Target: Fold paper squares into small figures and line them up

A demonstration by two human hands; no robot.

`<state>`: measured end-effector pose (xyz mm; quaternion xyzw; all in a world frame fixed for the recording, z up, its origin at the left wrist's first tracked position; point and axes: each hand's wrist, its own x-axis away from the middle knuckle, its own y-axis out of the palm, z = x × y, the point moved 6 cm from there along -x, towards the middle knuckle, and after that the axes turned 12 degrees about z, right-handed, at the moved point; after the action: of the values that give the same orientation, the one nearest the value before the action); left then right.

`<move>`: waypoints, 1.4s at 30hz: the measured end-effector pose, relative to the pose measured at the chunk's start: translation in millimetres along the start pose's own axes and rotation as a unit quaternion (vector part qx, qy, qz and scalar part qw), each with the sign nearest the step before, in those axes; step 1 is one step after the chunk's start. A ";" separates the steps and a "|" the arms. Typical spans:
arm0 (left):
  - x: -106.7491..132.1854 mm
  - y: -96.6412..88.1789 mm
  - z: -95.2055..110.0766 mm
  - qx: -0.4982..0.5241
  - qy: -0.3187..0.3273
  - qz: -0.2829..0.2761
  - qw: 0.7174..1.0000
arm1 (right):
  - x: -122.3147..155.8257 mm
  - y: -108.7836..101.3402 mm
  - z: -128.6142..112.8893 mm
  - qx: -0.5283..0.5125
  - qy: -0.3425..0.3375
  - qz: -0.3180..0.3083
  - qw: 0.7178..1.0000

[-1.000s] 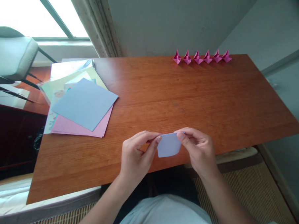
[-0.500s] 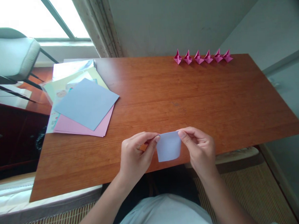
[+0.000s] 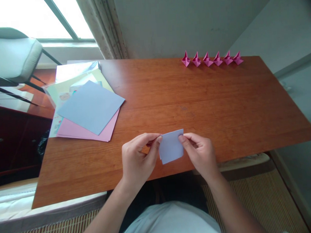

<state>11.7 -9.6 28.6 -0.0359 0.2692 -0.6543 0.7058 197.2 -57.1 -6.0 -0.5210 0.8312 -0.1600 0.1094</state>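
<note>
A small folded sheet of pale blue paper (image 3: pixel 171 147) is held up above the table's front edge. My left hand (image 3: pixel 140 156) pinches its upper left corner between thumb and fingers. At the right edge, just below the top corner, my right hand (image 3: pixel 200 155) grips it with the thumb in front. The paper is slightly tilted, its right side higher, and a second layer peeks out at the lower left. What the fingers do behind the paper is hidden.
Several pink folded paper figures (image 3: pixel 207 60) stand in a row along the back edge of the wooden table (image 3: pixel 154 96). On the left, a large blue sheet (image 3: pixel 92 107) lies over pink sheets (image 3: pixel 104 135) and plastic packets. A chair (image 3: pixel 12 59) stands beyond the left side.
Both hands have shifted slightly left with the paper. The paper has tilted, its right side rising, and my right hand's grip has moved from the top corner down onto the right edge.
</note>
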 end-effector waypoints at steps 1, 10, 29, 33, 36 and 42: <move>-0.3 -0.3 -0.2 0.000 -0.001 0.001 1.000 | -0.2 0.5 -0.1 0.006 -0.004 -0.004 1.000; -4.4 -5.2 -11.1 0.005 -0.036 0.023 0.999 | -0.3 6.2 3.2 -0.008 -0.007 -0.044 0.999; 1.0 -6.8 -30.9 0.083 -0.125 0.018 0.989 | -1.9 5.3 9.0 -0.025 -0.005 -0.102 0.994; 4.2 -3.6 -26.1 0.076 -0.102 -0.007 0.992 | -7.2 2.1 7.9 -0.052 -0.004 -0.056 0.997; 7.4 0.4 -22.1 0.072 -0.095 -0.023 0.993 | -9.1 1.4 5.4 -0.076 0.010 -0.004 0.997; 12.6 6.0 -22.1 0.076 -0.105 -0.039 0.991 | -5.7 1.1 -1.3 -0.021 -0.050 0.051 0.997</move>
<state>7.6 -13.9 3.1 -0.0610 0.1417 -0.6925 0.7047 198.3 -51.3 -5.1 -0.4871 0.8535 -0.1106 0.1484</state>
